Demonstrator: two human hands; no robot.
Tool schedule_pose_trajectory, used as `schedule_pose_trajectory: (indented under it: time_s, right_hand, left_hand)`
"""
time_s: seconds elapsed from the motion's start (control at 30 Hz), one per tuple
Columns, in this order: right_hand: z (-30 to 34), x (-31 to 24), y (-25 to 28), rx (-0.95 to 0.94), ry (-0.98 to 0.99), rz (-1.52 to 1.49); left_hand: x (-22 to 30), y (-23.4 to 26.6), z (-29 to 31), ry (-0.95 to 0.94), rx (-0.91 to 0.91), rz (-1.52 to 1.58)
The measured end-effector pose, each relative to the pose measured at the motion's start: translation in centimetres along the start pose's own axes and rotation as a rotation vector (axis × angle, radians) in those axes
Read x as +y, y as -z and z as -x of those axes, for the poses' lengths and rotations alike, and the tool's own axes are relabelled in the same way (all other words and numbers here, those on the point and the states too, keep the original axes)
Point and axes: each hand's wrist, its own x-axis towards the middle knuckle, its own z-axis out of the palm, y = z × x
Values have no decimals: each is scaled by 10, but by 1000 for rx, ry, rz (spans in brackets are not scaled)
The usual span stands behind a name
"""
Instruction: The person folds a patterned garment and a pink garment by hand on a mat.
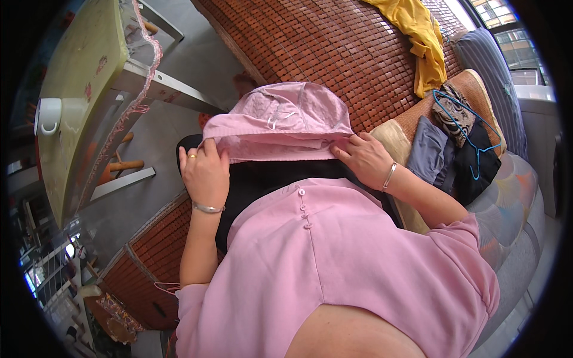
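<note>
A pink bra (286, 110) with lacy cups, a plain band and a small white tag lies spread across my lap, over black trousers (268, 176). My left hand (206, 173), with a ring and a silver bangle, pinches the near left end of the band. At the right end, my right hand (365, 158) grips the same band between thumb and fingers. The band's near edge is stretched between both hands and gapes a little, showing the inside. The tips of some fingers are hidden by the fabric.
A brown tile mat (322, 48) covers the seat ahead, with a yellow garment (421, 42) on it. To the right lie folded grey cloth (427, 149), black cloth (477, 167) and a blue hanger (476, 149). A table (80, 89) with a white mug (49, 116) stands left.
</note>
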Motion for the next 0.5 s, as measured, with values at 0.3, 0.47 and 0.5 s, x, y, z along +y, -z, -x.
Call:
schedule_pose_trajectory:
  time_s: [0.3, 0.47, 0.5]
  right_hand:
    - [23, -1, 38, 140, 146, -133]
    - [15, 29, 61, 355, 15, 120]
    - [8, 34, 85, 443, 6, 150]
  left_hand:
    - [-22, 30, 44, 14, -28, 153]
    - [-24, 61, 21, -43, -46, 75]
    - [-26, 75, 11, -74, -24, 53]
